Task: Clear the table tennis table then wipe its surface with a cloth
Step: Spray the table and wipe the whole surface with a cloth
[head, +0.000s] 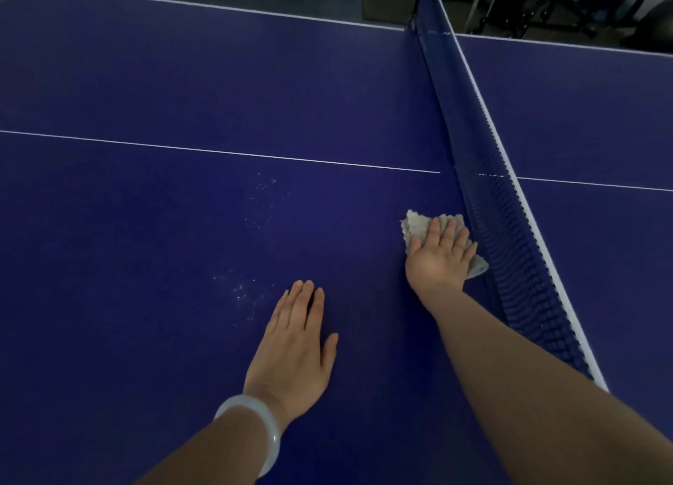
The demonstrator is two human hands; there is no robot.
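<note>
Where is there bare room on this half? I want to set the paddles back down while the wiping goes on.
Free: the stretch beyond the white centre line, up to the far edge. Crowded: beside the net, where the right hand presses the cloth. The left hand lies flat by white specks.

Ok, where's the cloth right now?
In the head view the cloth lies flat on the table, right of centre, under the right hand and close beside the net.

Both forearms are bare, with a smooth pale translucent bangle (pixel 255 430) around the left wrist.
</note>
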